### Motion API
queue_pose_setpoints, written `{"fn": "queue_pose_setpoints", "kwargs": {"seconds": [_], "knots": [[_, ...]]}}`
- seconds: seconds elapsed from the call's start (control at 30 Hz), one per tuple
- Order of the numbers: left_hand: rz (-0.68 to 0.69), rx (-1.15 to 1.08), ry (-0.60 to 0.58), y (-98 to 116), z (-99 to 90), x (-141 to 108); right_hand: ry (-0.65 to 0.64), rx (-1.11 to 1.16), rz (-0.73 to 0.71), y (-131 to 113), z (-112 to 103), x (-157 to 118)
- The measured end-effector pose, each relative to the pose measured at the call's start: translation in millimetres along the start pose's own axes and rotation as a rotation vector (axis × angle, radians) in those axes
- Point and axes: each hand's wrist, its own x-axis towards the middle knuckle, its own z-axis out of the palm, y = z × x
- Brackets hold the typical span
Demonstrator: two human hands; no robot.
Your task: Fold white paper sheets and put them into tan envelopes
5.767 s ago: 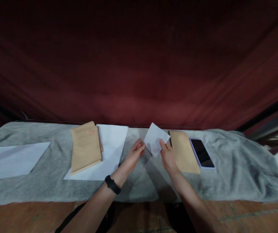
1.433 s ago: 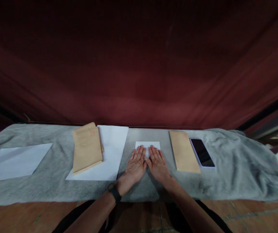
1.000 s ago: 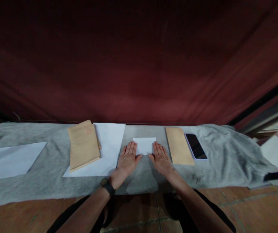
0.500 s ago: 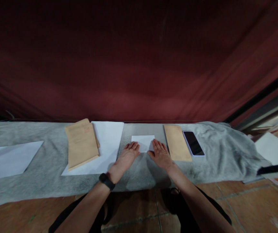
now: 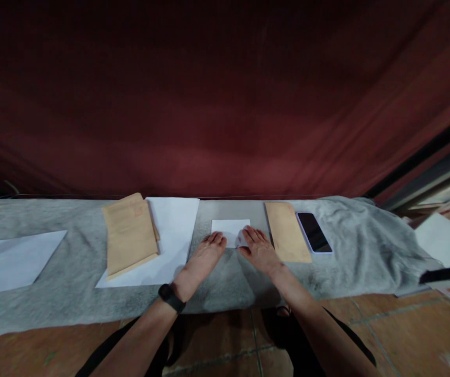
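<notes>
A small white rectangle of paper (image 5: 231, 230) lies flat on the grey cloth, near the middle of the head view. My left hand (image 5: 209, 254) rests on its left edge, palm down with the fingers stretched out. On its right side my right hand (image 5: 259, 250) lies flat, thumb apart from the fingers. Neither hand grips anything. Just right of my right hand is a brown envelope (image 5: 288, 233). A dark band sits on my left wrist.
Brown envelopes (image 5: 131, 235) lie over large white sheets (image 5: 176, 230) on the left, with another white sheet (image 5: 13, 262) farther left. A phone (image 5: 314, 233) lies right of the single envelope. Behind the grey cloth (image 5: 225, 293) rises a dark red surface (image 5: 225, 131).
My right hand has shifted slightly left over the small paper's right side. My left hand stays at its left edge. The camera view has moved a little.
</notes>
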Motion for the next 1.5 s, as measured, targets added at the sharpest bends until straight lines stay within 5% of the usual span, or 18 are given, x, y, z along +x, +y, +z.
{"fn": "queue_pose_setpoints", "kwargs": {"seconds": [0.17,0.57,0.87,1.1,1.27,1.37,1.5], "knots": [[0.027,-0.056,-0.057,-6,-7.3,1,-0.021,-0.012,-0.006,-2,-7,0],[0.008,-0.106,0.011,-9,-7.9,0,0.014,-0.067,-0.064,-1,-8,3],[-0.074,-0.253,0.094,-17,-9.9,10,0.085,0.091,-0.154,17,-3,3],[-0.337,-0.828,0.400,-24,-15.5,20,0.290,0.651,0.046,28,-15,13],[-0.472,-1.365,0.471,-21,-15.7,24,0.370,0.975,0.181,26,-14,21],[-0.557,-1.353,0.499,-21,-2.7,28,0.339,0.885,0.266,20,-6,25],[-0.606,-1.041,0.464,-25,14.9,32,0.276,0.539,0.327,11,1,29]]}}
